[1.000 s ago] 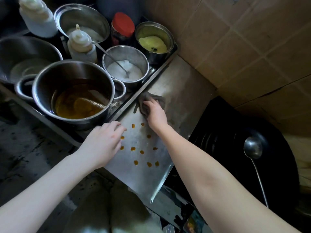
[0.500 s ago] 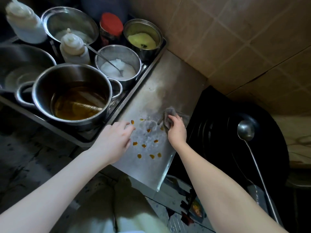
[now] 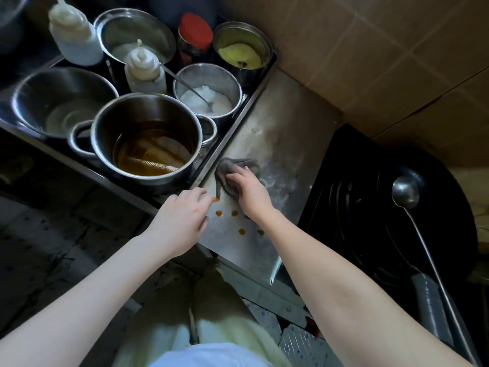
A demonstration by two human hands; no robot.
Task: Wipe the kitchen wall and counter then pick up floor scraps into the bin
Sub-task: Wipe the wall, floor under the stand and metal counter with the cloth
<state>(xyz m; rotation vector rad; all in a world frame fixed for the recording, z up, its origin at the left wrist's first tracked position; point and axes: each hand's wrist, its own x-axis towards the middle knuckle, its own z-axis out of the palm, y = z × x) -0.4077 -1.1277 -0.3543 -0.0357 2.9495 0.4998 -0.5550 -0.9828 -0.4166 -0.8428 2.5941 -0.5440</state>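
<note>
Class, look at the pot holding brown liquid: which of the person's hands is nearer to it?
Left. The left hand lies just in front of the pot, by its right side. The right hand presses the grey cloth on the counter, farther right.

Smeared steel counter (image 3: 285, 128) bearing a crumpled grey cloth (image 3: 232, 166) at centre, orange drops (image 3: 218, 213) toward 6 o'clock, a metal tray (image 3: 250, 95) at 10 o'clock.

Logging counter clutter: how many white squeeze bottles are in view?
2: the far squeeze bottle at top left; the nearer squeeze bottle just behind the large pot of amber liquid. None appears hidden.
</note>
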